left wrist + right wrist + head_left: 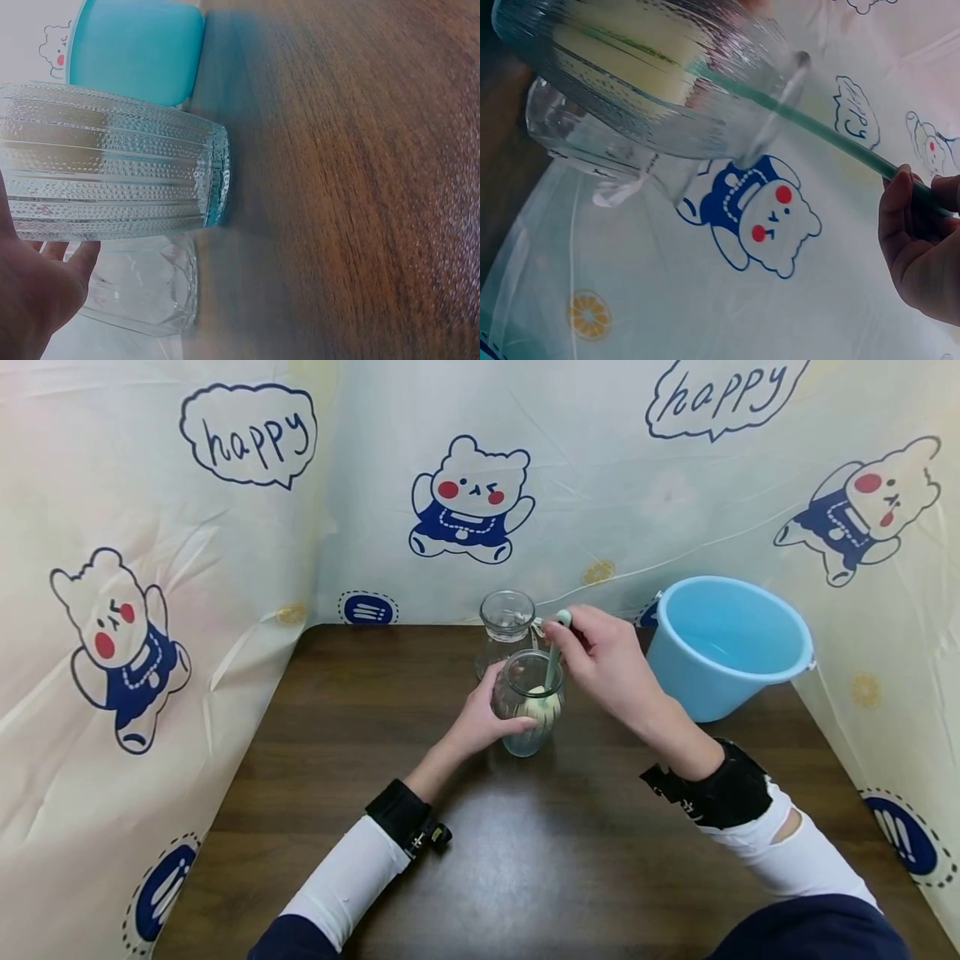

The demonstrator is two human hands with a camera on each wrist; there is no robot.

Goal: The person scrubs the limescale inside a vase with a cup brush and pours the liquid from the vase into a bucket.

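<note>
My left hand grips a ribbed glass vase by its side, thumb across the front. The vase's mouth faces up and its base is close over the brown table. Above it, my right hand pinches the green handle of a sponge bottle brush near its top end. The brush's pale yellow sponge head sits inside the vase, seen through the glass. Right behind stands a second clear glass vase, with a white ribbon at its neck, partly hidden by the first.
A light blue bucket with a wire handle stands at the back right of the wooden table. Cloth printed with bears and "happy" bubbles hangs along the back and sides.
</note>
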